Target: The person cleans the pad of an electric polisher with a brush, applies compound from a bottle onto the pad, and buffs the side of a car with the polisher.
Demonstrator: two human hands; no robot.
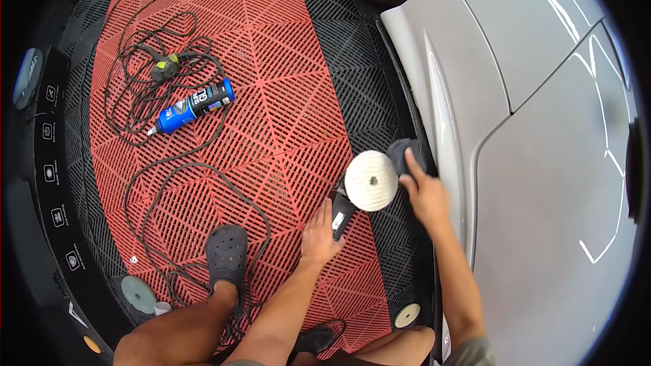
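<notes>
My left hand (322,234) is wrapped round the dark body of a polisher (344,215), low over the floor mat. The polisher's round white pad (369,190) faces up, with a small dark hole at its centre. Just right of the pad, my right hand (427,196) grips a dark grey cloth (401,152), its fingers pressed on the near side. The cloth is at the pad's right edge; whether they touch I cannot tell.
A silver car (542,183) stands along the right. On the red mat (264,74) lie a blue and black bottle (196,105), a tangled cord (146,183) and a cable connector (165,68). A grey-green disc (138,294) lies lower left; a small pale pad (407,315) sits lower right.
</notes>
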